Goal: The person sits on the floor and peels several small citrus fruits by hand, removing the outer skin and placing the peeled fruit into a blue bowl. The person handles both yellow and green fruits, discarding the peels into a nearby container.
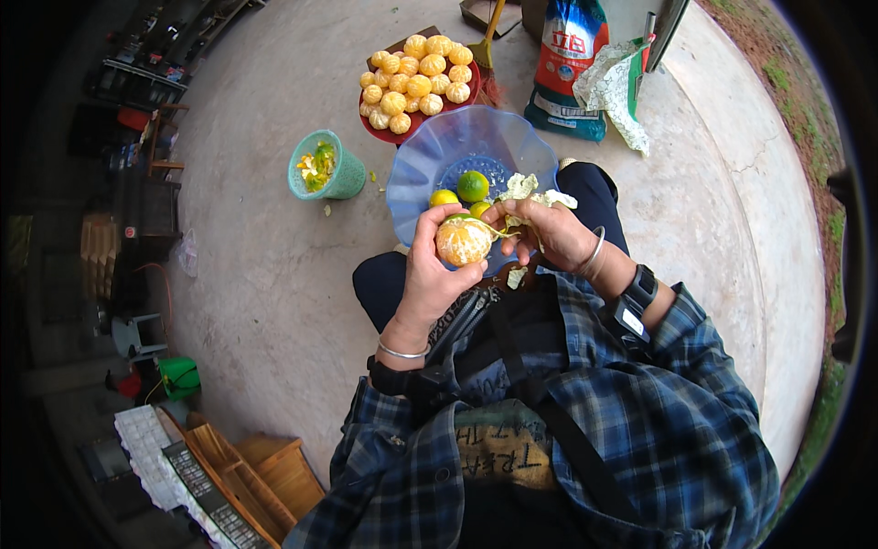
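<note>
My left hand (437, 264) holds a partly peeled mandarin (464, 241) between thumb and fingers. Its near side shows pale orange segments with white pith, while green peel (458, 217) still covers part of the far side. My right hand (549, 230), just beside it, pinches a strip of loosened mandarin peel (504, 233). Under both hands is a translucent blue basin (418, 165) with a wavy rim. Unpeeled mandarins lie in it, among them a green one (473, 186) and a yellow one (444, 198). Pieces of pale peel (519, 187) rest near its right side, partly behind my right hand.
Beyond the basin, a red tray (416, 125) carries many peeled mandarins (418, 86). A green bin (346, 177) with peel inside stands to the left. A large printed bag (568, 68) and a broom (485, 55) are at the back. Wooden furniture (274, 473) sits at lower left.
</note>
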{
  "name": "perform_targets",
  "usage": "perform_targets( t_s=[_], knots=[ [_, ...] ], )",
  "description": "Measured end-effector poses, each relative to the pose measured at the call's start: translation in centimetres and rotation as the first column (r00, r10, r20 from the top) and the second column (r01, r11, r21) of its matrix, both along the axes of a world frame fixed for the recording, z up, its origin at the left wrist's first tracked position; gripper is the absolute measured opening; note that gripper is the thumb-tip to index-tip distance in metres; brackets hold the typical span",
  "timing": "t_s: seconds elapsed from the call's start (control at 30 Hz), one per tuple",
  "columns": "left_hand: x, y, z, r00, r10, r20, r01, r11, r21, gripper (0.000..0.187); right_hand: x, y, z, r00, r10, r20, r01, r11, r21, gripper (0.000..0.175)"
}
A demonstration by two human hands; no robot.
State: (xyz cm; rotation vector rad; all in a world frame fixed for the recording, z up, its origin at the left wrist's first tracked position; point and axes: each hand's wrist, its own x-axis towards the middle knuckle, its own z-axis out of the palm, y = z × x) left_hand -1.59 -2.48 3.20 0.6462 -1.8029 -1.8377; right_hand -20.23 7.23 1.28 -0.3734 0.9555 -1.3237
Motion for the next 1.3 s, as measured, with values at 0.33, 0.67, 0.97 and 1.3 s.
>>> perform_targets(
  t_s=[0.33,0.67,0.97,1.3],
  knots=[
    [-0.2,-0.3,0.7,0.975,-0.086,0.206,0.178,0.856,-0.486,0.077,0.7,-0.5,-0.4,0.975,0.080,-0.207,-0.078,0.997,0.020,0.033],
    [-0.3,0.2,-0.3,0.955,-0.045,0.293,0.091,0.985,-0.146,0.068,0.3,-0.2,-1.8,0.783,0.225,-0.579,-0.192,0.974,0.119,0.043],
    [-0.6,0.6,0.4,0.923,0.068,0.379,0.131,0.871,-0.474,0.063,0.4,-0.1,0.8,0.662,0.269,-0.700,-0.308,0.949,0.074,0.026],
    [-0.8,0.9,0.6,0.914,0.092,0.396,0.126,0.861,-0.492,0.063,0.3,-0.3,0.9,0.411,0.105,-0.906,-0.371,0.927,-0.061,0.020]
  ],
)
